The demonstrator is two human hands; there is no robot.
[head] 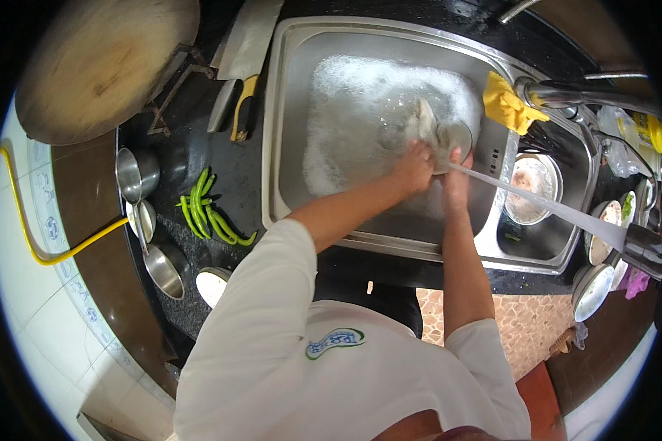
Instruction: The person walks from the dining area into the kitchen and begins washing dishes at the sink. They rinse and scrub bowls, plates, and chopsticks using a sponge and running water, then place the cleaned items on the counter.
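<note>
Water streams from the faucet spout [642, 251] onto a roundish dish [457, 138], perhaps a bowl, over the large steel sink basin [298, 110]. My right hand [457, 179] grips the near side of this dish, thumb on its rim. At its left edge is my left hand [419, 168], fingers bent; whether it grips the dish too is hidden. Just beyond my left hand lies a pale, wet thing [426, 118], perhaps a cloth or a piece of food, too blurred to name. Foamy water [358, 82] fills the basin floor around it.
A cleaver [248, 44], a smaller knife [222, 105] and green chili peppers [198, 204] lie left of the sink, near a round cutting board [110, 71] and steel pots [165, 270]. A yellow cloth [507, 105] hangs by the faucet. Stacked bowls [532, 187] occupy the small basin.
</note>
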